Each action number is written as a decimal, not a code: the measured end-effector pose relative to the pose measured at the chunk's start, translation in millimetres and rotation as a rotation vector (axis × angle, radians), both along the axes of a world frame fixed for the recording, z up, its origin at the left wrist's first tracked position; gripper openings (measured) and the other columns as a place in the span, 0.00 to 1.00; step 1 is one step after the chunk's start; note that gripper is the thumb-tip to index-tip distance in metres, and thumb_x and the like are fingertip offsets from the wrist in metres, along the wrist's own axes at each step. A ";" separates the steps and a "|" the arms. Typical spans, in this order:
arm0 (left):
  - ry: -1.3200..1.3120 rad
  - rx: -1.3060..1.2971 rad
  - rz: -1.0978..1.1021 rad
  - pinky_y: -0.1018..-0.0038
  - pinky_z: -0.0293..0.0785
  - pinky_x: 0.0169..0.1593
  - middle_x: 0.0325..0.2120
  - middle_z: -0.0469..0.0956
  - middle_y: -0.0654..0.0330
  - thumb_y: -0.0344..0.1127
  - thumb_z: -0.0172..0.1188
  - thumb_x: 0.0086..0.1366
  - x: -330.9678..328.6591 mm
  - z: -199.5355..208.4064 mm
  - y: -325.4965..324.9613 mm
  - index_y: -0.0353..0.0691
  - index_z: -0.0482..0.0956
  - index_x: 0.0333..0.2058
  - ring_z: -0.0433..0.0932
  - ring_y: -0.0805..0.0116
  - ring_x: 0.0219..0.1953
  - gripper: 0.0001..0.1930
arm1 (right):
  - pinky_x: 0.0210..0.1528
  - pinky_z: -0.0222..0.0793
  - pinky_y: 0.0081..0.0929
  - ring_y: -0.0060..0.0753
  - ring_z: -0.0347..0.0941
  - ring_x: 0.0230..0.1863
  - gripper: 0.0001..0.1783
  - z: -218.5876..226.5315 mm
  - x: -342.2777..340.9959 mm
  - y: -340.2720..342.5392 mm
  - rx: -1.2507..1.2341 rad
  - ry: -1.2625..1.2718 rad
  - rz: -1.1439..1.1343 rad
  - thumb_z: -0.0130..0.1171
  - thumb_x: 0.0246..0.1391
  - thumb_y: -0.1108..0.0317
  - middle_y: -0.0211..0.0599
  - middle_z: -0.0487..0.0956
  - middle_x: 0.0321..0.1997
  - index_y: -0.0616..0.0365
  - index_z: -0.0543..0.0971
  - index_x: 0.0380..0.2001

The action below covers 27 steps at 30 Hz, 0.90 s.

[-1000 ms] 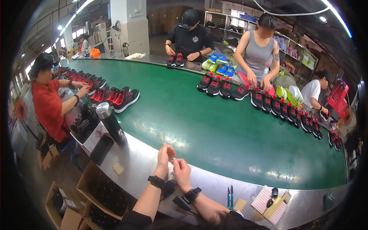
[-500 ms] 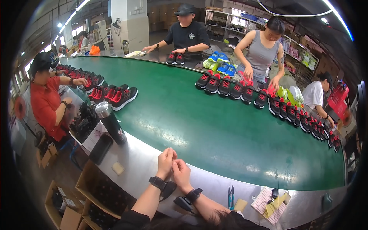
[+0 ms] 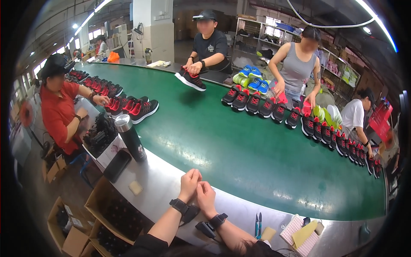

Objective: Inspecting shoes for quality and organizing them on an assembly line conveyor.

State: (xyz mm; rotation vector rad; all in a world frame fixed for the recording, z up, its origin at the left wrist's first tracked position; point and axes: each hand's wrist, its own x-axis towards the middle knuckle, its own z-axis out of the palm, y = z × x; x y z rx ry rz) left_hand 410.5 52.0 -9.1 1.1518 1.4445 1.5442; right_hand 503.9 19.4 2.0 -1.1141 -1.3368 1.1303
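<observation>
Near edge of the green conveyor belt [image 3: 222,145] is meeting a metal ledge [image 3: 160,182], the seam running just beyond the wearer's hands. Bare green is showing between that seam and the far row of black-and-red sneakers [image 3: 266,107], giving the hands room forward. Leftward, a dark insulated bottle [image 3: 131,139] is standing upright near the seam, a flat black case [image 3: 117,165] lying beside it and a pale sponge-like block [image 3: 135,187] resting nearer the hands; open-topped cardboard boxes [image 3: 92,199] are sitting below the ledge's near edge. Rightward, teal-handled snips [image 3: 258,226], a tan block [image 3: 268,234] and a pink dotted board [image 3: 287,231] under a yellow sheet [image 3: 305,233] are bounding the space. Across the belt, a person in a dark T-shirt is holding up a black-and-red sneaker [image 3: 190,80]. Left hand [image 3: 189,185] and right hand [image 3: 206,198] are meeting above the ledge, close to the seam, fingers curling inward; they are appearing to touch near the fingertips. Cannot tell how tightly either is closing, nor whether something small is sitting between the fingers. Dark straps are circling both wrists.
</observation>
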 end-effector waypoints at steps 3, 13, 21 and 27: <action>0.001 0.014 -0.005 0.77 0.65 0.27 0.18 0.72 0.64 0.38 0.48 0.69 5.9 0.2 -0.6 0.35 0.73 0.23 0.67 0.78 0.22 0.17 | 0.28 0.66 0.21 0.18 0.69 0.24 0.10 -0.7 5.7 0.2 -0.006 -0.006 -0.005 0.52 0.60 0.65 0.31 0.76 0.21 0.61 0.76 0.33; 0.062 0.007 0.050 0.70 0.68 0.28 0.18 0.74 0.55 0.40 0.47 0.67 18.4 11.5 -1.9 0.33 0.74 0.23 0.71 0.65 0.21 0.18 | 0.29 0.66 0.21 0.18 0.69 0.25 0.10 3.0 17.3 0.6 -0.066 0.037 0.042 0.52 0.60 0.66 0.31 0.77 0.24 0.63 0.76 0.33; 0.121 0.020 0.085 0.73 0.67 0.27 0.17 0.73 0.59 0.40 0.48 0.68 30.0 11.7 -10.4 0.35 0.74 0.22 0.69 0.72 0.21 0.18 | 0.32 0.66 0.22 0.20 0.69 0.28 0.10 0.6 28.8 -4.4 -0.081 0.055 0.041 0.52 0.60 0.67 0.32 0.76 0.25 0.64 0.75 0.32; 0.143 0.026 0.086 0.70 0.68 0.28 0.17 0.73 0.56 0.40 0.48 0.67 40.2 15.0 -15.1 0.34 0.74 0.23 0.71 0.67 0.20 0.17 | 0.31 0.66 0.19 0.18 0.68 0.27 0.10 -4.7 41.0 -7.2 -0.094 0.064 0.028 0.53 0.60 0.67 0.31 0.76 0.25 0.64 0.76 0.33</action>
